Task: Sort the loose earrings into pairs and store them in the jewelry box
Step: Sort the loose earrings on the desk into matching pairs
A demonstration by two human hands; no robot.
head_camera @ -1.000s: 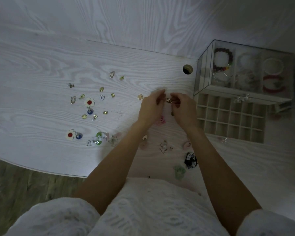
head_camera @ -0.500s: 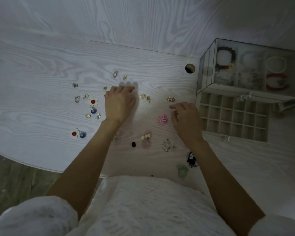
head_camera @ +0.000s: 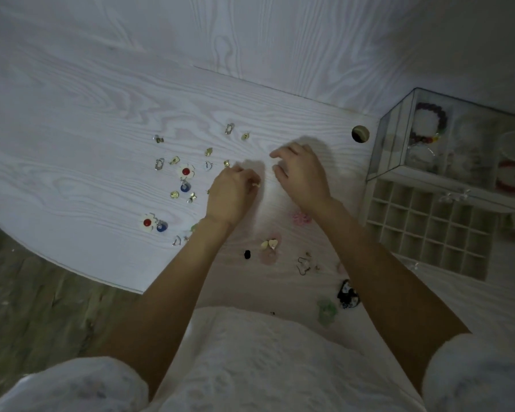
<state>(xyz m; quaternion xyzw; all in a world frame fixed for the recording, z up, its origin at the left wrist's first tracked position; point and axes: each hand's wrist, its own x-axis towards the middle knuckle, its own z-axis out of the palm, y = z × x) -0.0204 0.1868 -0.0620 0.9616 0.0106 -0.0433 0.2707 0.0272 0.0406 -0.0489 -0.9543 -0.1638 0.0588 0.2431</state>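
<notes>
Head view: two hands (head_camera: 231, 194) (head_camera: 302, 173), two red-centred flower earrings (head_camera: 186, 171) (head_camera: 147, 223).

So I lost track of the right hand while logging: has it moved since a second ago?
Yes. The right hand moved away from the open drawer grid it was near, toward the table's middle, left of the cable hole.

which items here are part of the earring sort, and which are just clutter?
Job:
- loose earrings, e.g. flower earring and its twin
- small gold earring pinched by left hand
- right hand
- jewelry box tray

Lying about:
- bracelets under glass lid
- cable hole
</notes>
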